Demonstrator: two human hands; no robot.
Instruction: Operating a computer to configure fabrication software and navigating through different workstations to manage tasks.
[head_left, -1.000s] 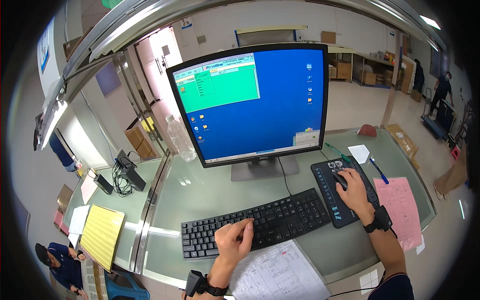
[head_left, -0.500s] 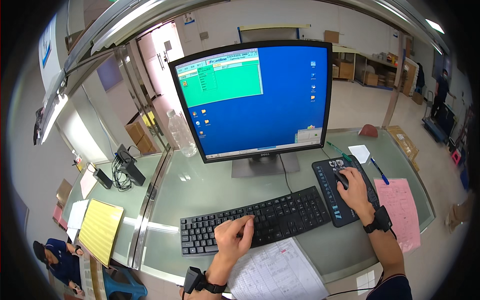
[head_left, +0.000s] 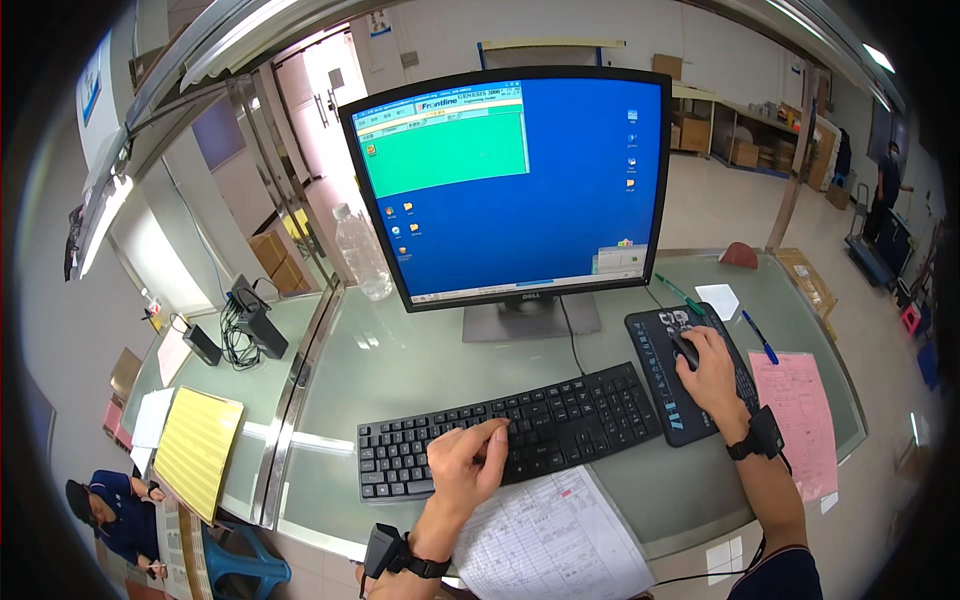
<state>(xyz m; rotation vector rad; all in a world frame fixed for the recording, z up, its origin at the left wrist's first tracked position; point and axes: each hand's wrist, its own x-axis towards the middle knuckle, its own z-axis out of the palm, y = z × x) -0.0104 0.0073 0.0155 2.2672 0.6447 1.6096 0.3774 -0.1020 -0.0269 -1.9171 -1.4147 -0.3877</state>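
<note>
My right hand [head_left: 710, 372] is wrapped over a black computer mouse [head_left: 686, 350] on a dark mouse pad [head_left: 665, 385]. My left hand [head_left: 466, 464] rests at the near edge of a black keyboard [head_left: 570, 425], fingers curled into a loose fist, with nothing seen in it. Beneath and right of that hand lies a printed form sheet [head_left: 560, 540], partly tucked under the keyboard. Behind the keyboard stands a monitor [head_left: 560, 200] with a green window at the upper left of its blue desktop. Each wrist wears a black strapped device.
A clear plastic bottle [head_left: 360, 255] stands left of the monitor. A pink sheet [head_left: 797, 420], a blue pen [head_left: 760, 338], a green pen [head_left: 680, 295] and a white paper piece [head_left: 717, 302] lie around the pad. Black adapters [head_left: 262, 330] and a yellow sheet [head_left: 200, 440] sit left. Another person [head_left: 115, 515] sits lower left.
The drop-down list in the monitor's green window has disappeared. My head view has shifted slightly. Both hands keep nearly the same places, the right still on the mouse.
</note>
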